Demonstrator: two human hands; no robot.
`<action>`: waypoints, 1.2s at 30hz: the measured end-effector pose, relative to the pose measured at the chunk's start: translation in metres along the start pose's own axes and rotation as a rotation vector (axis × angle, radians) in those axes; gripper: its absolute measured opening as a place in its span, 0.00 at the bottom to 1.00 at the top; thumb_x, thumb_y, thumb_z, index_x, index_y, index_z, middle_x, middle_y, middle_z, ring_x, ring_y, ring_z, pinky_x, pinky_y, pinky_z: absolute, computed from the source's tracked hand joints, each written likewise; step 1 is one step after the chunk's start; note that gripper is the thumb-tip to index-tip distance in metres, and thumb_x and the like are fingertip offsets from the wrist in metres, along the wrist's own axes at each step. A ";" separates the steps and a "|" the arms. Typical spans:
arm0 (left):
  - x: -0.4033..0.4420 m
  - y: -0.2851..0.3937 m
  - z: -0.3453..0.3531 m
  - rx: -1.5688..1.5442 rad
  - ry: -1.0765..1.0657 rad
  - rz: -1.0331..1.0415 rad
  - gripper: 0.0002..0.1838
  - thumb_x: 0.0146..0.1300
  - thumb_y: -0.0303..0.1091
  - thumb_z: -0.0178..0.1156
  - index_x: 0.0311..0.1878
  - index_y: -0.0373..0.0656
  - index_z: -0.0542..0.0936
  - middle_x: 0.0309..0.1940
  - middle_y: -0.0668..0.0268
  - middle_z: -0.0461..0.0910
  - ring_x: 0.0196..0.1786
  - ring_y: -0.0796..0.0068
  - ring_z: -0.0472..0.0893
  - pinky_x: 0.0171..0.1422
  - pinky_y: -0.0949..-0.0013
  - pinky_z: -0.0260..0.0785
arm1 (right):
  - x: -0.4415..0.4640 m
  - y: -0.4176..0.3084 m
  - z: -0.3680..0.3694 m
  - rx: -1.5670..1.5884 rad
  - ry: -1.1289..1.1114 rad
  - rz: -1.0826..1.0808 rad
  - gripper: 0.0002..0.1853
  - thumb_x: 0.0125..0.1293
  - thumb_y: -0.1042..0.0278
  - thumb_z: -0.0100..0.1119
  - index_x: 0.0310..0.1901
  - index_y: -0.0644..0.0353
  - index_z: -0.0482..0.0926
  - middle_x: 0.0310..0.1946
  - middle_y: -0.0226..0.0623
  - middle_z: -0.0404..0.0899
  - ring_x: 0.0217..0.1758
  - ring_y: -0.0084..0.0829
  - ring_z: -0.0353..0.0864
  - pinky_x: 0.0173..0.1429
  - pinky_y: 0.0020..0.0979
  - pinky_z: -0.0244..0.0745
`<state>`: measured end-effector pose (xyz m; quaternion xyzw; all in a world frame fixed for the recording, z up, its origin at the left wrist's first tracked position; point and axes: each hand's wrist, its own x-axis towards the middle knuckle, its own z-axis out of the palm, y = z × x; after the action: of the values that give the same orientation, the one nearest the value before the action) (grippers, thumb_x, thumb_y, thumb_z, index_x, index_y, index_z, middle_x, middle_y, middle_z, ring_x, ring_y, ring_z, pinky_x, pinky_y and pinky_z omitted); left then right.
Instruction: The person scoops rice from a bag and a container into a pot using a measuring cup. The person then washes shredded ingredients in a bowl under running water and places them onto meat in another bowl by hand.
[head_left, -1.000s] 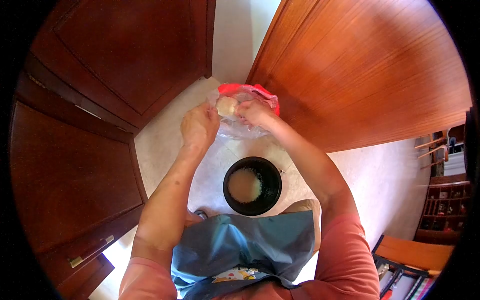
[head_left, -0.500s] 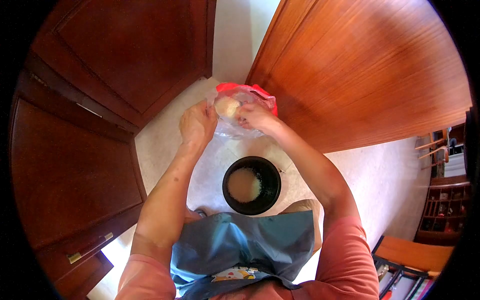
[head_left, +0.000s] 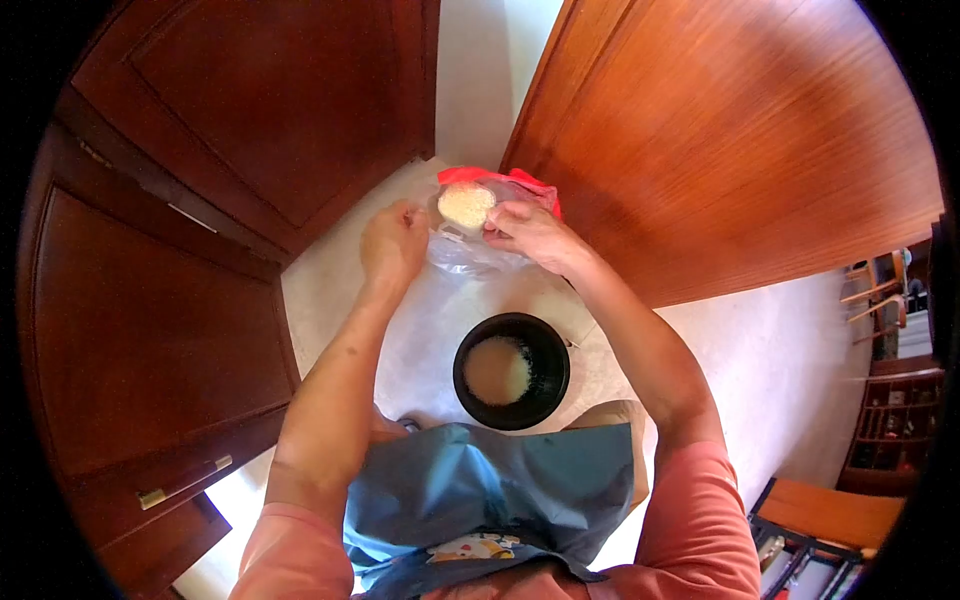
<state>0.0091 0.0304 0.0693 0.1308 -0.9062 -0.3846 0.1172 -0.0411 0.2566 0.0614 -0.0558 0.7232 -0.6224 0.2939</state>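
Observation:
A cup filled with pale rice grains [head_left: 466, 205] is held over the mouth of a plastic bag. My right hand [head_left: 530, 232] is closed on the cup's right side; the cup's body is mostly hidden. The bag [head_left: 465, 258] is clear with a red part around the far side. On its left, my left hand [head_left: 395, 242] pinches the bag's edge. Nearer to me, a dark round pot [head_left: 548, 365] stands on the floor, with rice [head_left: 497, 370] covering part of its bottom.
Dark wooden cabinet doors [head_left: 160, 300] line the left. A lighter wooden door or panel [head_left: 720, 140] rises at the upper right, close behind the bag. The pale floor [head_left: 720, 350] extends right towards a wooden stool [head_left: 830, 510] and shelves [head_left: 890, 420].
My right hand has lifted the cup, and its full top of rice now shows above the bag's opening. My left hand stays at the bag's edge.

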 end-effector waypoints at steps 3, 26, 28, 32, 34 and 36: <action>0.005 -0.006 0.001 -0.092 -0.049 -0.083 0.14 0.65 0.43 0.60 0.39 0.44 0.87 0.35 0.52 0.86 0.39 0.49 0.85 0.46 0.52 0.76 | -0.033 -0.030 -0.010 0.027 -0.004 -0.013 0.19 0.81 0.55 0.50 0.53 0.65 0.78 0.53 0.40 0.79 0.57 0.36 0.83 0.64 0.35 0.79; 0.034 -0.001 -0.004 -0.024 -0.205 0.017 0.25 0.62 0.55 0.63 0.50 0.43 0.87 0.40 0.53 0.88 0.44 0.54 0.87 0.52 0.57 0.77 | -0.064 0.172 0.118 -1.444 -0.519 -0.054 0.15 0.66 0.63 0.55 0.45 0.58 0.89 0.48 0.47 0.88 0.52 0.47 0.88 0.54 0.44 0.83; 0.028 -0.002 -0.006 -0.009 -0.198 0.026 0.26 0.61 0.56 0.64 0.51 0.43 0.87 0.40 0.53 0.88 0.44 0.54 0.87 0.51 0.57 0.77 | -0.065 0.163 0.128 -1.435 -0.478 0.080 0.16 0.66 0.64 0.54 0.46 0.58 0.89 0.51 0.46 0.87 0.55 0.46 0.87 0.56 0.43 0.82; 0.027 -0.006 0.002 0.002 -0.027 0.094 0.24 0.59 0.53 0.64 0.49 0.44 0.88 0.43 0.50 0.87 0.48 0.48 0.86 0.55 0.54 0.76 | -0.062 0.159 0.124 -1.528 -0.505 0.157 0.17 0.66 0.64 0.55 0.51 0.57 0.88 0.56 0.47 0.85 0.59 0.44 0.85 0.59 0.43 0.81; 0.025 -0.005 0.000 0.000 -0.046 0.081 0.23 0.59 0.52 0.63 0.48 0.45 0.88 0.44 0.49 0.87 0.50 0.46 0.85 0.57 0.53 0.76 | -0.067 0.150 0.122 -1.482 -0.510 0.220 0.17 0.68 0.62 0.54 0.52 0.57 0.87 0.57 0.48 0.84 0.60 0.45 0.84 0.60 0.43 0.80; 0.027 -0.010 -0.002 0.052 -0.062 0.034 0.23 0.59 0.52 0.64 0.49 0.45 0.88 0.45 0.49 0.87 0.50 0.48 0.85 0.57 0.54 0.76 | -0.059 0.132 0.107 -1.370 -0.513 0.292 0.18 0.70 0.58 0.53 0.52 0.57 0.87 0.55 0.49 0.84 0.60 0.46 0.84 0.62 0.42 0.80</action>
<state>-0.0138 0.0140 0.0667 0.1064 -0.9212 -0.3626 0.0923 0.0981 0.2195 -0.0463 -0.2734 0.8579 0.0455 0.4327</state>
